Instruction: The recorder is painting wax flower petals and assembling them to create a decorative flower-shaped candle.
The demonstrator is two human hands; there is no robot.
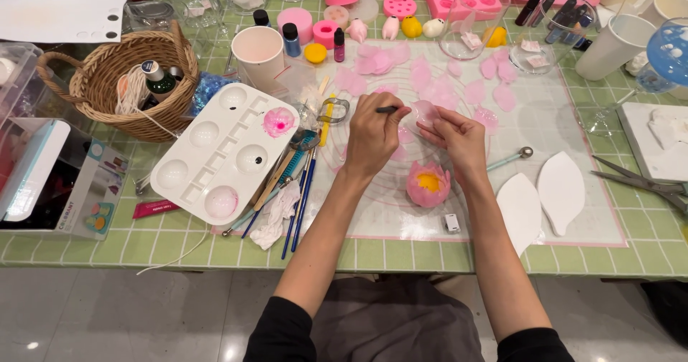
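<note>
A wicker basket (pixel 107 75) far left holds a dark bottle (pixel 155 77); the white palette (pixel 218 150) holds pink paint. Left hand (pixel 373 136) pinches a thin tool (pixel 387 109); right hand (pixel 459 136) clasps what looks like a pink petal (pixel 424 111), above the pink flower (pixel 428 184).

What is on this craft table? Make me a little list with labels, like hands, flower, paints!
left hand: left hand holds a thin dark tool against the petal
right hand: right hand holds a pale pink petal
flower: pink flower with yellow centre on the mat, just below the hands
loose petals: pink petals spread on the white mat
palette: white palette, left of the hands, pink in one well
brushes: blue-handled brushes beside the palette
basket: wicker basket, far left
white leaf shapes: two, at right
</note>
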